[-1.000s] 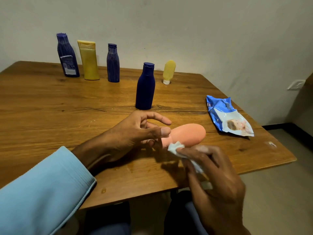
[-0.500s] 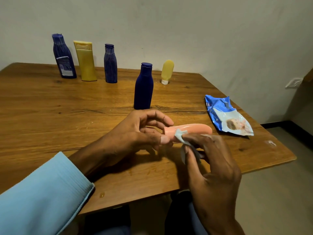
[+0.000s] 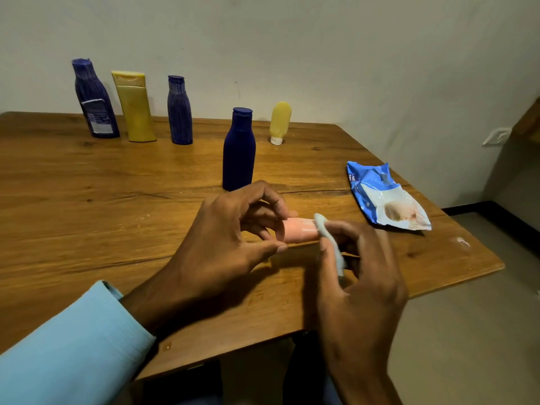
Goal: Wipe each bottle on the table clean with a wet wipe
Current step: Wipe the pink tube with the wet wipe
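1. The left hand [image 3: 230,244] holds the pink bottle [image 3: 301,230] lying sideways just above the wooden table [image 3: 87,217] near its front edge. The fingers curl over one end and the thumb presses from below, so the bottle is pinched between them.
2. The right hand [image 3: 359,276] has its fingers and thumb closed around the white wet wipe [image 3: 330,244], which is pressed against the bottle's other end. Part of the wipe hangs down between thumb and fingers.
3. Only a short stretch of the pink bottle shows between the two hands; its cap and far end are hidden. What is inside it cannot be seen.
4. A plain dark blue bottle [image 3: 239,150] stands upright just behind the left hand, cap on.
5. Along the far edge by the wall stand four more containers: a blue bottle with a white label [image 3: 94,100] at far left, a yellow tube [image 3: 135,108] just beside it, a ribbed blue bottle [image 3: 179,111] to its right, and a small yellow bottle [image 3: 280,122] standing on its white cap farther right.
6. All of these are opaque and closed, so their contents cannot be told.
7. A blue and white wipes packet [image 3: 385,197] lies flat on the right side of the table, near the right hand but apart from it. It looks crumpled and flattened.
8. A light blue sleeve [image 3: 73,346] covers the left forearm.
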`<state>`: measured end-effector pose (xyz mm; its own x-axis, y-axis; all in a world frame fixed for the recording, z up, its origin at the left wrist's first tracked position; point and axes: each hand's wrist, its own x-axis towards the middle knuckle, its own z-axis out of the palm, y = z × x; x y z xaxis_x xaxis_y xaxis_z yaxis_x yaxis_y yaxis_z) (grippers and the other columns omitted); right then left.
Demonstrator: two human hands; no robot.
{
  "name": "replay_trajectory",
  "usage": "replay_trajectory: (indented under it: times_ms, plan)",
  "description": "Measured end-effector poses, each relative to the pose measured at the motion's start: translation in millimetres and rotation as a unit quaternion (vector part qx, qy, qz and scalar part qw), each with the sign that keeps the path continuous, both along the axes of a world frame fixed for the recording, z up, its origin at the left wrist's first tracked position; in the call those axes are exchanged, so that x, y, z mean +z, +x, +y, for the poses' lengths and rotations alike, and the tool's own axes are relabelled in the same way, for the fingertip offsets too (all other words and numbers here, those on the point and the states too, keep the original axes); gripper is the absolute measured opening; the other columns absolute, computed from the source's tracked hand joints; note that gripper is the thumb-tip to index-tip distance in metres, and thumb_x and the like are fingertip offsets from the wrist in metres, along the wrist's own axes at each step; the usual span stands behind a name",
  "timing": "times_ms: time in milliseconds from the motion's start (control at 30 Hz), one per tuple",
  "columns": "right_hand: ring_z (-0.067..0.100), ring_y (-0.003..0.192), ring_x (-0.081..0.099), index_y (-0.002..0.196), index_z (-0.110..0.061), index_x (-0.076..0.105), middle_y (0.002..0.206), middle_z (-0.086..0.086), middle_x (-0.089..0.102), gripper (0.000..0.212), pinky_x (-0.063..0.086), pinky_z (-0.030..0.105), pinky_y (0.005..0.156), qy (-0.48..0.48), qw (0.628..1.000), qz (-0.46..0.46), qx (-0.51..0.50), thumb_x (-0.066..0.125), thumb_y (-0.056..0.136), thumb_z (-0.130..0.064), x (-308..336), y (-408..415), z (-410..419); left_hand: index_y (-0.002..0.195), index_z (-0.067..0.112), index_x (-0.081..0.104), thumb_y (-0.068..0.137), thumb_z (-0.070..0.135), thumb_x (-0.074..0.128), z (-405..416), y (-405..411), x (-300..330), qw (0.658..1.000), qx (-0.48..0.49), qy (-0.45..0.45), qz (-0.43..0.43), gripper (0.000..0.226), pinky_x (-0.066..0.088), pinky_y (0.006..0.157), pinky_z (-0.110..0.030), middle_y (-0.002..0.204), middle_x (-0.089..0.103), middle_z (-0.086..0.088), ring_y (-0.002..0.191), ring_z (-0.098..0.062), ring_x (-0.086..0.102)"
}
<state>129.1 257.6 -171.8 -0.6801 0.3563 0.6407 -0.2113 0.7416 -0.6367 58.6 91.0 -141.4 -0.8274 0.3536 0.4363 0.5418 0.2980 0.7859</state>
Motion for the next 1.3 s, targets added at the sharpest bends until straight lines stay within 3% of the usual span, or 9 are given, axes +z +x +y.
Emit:
replay_trajectory:
  times_ms: [100, 233, 333, 500, 667, 800, 1000, 1133, 1300]
  plan:
    - [0.0, 0.105, 0.06, 0.125, -0.022, 0.069, 0.122, -0.006, 0.061, 0.036, 0.054, 0.007, 0.083, 0.024, 0.999, 0.013, 0.031, 0.071, 0.089, -0.018, -1.6, 2.9, -18.1, 0.111, 0.021, 0.067, 0.075, 0.017, 0.085, 3.1, 4.5, -2.6, 0.999, 0.006, -0.02, 0.041, 0.04, 0.063, 0.08, -0.019, 0.113, 0.072, 0.016, 0.102, 0.001, 0.073]
    - [0.006, 0.107, 0.062, 0.127, -0.02, 0.069, 0.117, -0.002, 0.063, 0.037, 0.054, 0.013, 0.084, 0.074, 0.995, 0.038, 0.063, 0.075, 0.091, -0.015, -6.3, 4.3, -22.8, 0.11, 0.022, 0.068, 0.076, 0.011, 0.086, 4.3, 7.3, -3.8, 0.997, 0.009, -0.025, 0.07, 0.039, 0.062, 0.081, -0.017, 0.112, 0.073, 0.017, 0.106, 0.002, 0.073]
    - [0.009, 0.101, 0.061, 0.123, -0.015, 0.073, 0.112, 0.002, 0.064, 0.037, 0.057, 0.02, 0.077, 0.114, 0.992, 0.045, 0.025, 0.078, 0.087, -0.01, -10.8, 4.0, -2.1, 0.108, 0.017, 0.069, 0.075, 0.019, 0.084, 3.3, 6.3, -1.3, 0.997, 0.001, -0.014, 0.079, 0.037, 0.06, 0.081, -0.012, 0.114, 0.071, 0.021, 0.108, 0.007, 0.071]
    - [0.012, 0.101, 0.064, 0.119, -0.015, 0.073, 0.112, 0.003, 0.067, 0.031, 0.047, 0.014, 0.082, 0.056, 0.995, 0.037, -0.071, 0.077, 0.09, -0.007, -7.3, -0.1, 40.1, 0.108, 0.017, 0.068, 0.075, 0.019, 0.086, 1.8, 4.4, -1.5, 0.996, -0.006, -0.007, 0.084, 0.037, 0.058, 0.085, -0.011, 0.116, 0.069, 0.024, 0.112, 0.009, 0.069]
    - [0.012, 0.103, 0.065, 0.12, -0.015, 0.073, 0.115, 0.0, 0.067, 0.03, 0.049, 0.006, 0.086, 0.018, 0.999, 0.032, -0.037, 0.075, 0.091, -0.008, -5.0, 2.7, 34.5, 0.109, 0.018, 0.068, 0.077, 0.021, 0.082, 3.2, 4.9, -2.5, 0.996, -0.008, -0.01, 0.083, 0.035, 0.06, 0.085, -0.014, 0.128, 0.067, 0.019, 0.115, 0.004, 0.069]
    - [0.005, 0.102, 0.063, 0.119, -0.016, 0.072, 0.116, 0.0, 0.065, 0.03, 0.048, 0.0, 0.086, 0.024, 0.999, 0.04, -0.003, 0.072, 0.089, -0.013, -4.9, 4.0, 7.0, 0.108, 0.016, 0.068, 0.078, 0.017, 0.082, 3.8, 5.3, -2.7, 0.995, -0.007, -0.025, 0.093, 0.033, 0.06, 0.083, -0.015, 0.119, 0.065, 0.012, 0.107, -0.004, 0.07]
    - [0.004, 0.112, 0.063, 0.122, -0.019, 0.072, 0.118, -0.005, 0.063, 0.03, 0.058, 0.017, 0.087, 0.027, 0.995, 0.058, 0.072, 0.074, 0.092, -0.015, -8.9, 7.0, -19.9, 0.107, 0.017, 0.067, 0.075, 0.011, 0.084, 5.2, 9.3, -3.1, 0.992, 0.013, -0.046, 0.114, 0.036, 0.058, 0.085, -0.015, 0.111, 0.066, 0.011, 0.102, -0.007, 0.07]
    - [-0.002, 0.108, 0.058, 0.116, -0.013, 0.074, 0.115, -0.004, 0.063, 0.029, 0.053, 0.007, 0.088, 0.043, 0.995, 0.07, 0.06, 0.076, 0.088, -0.011, -11.0, 9.1, -5.6, 0.114, 0.015, 0.066, 0.075, 0.014, 0.085, 6.0, 10.9, -1.4, 0.992, 0.017, -0.028, 0.12, 0.044, 0.058, 0.085, -0.013, 0.114, 0.067, 0.009, 0.102, -0.004, 0.071]
    - [0.001, 0.107, 0.06, 0.113, -0.01, 0.077, 0.112, -0.001, 0.065, 0.027, 0.054, 0.009, 0.087, 0.064, 0.995, 0.069, 0.044, 0.078, 0.086, -0.01, -14.3, 13.8, 4.2, 0.121, 0.016, 0.06, 0.075, 0.015, 0.084, 6.5, 10.3, -1.6, 0.992, 0.027, -0.025, 0.121, 0.052, 0.06, 0.084, -0.015, 0.116, 0.065, 0.009, 0.102, -0.002, 0.071]
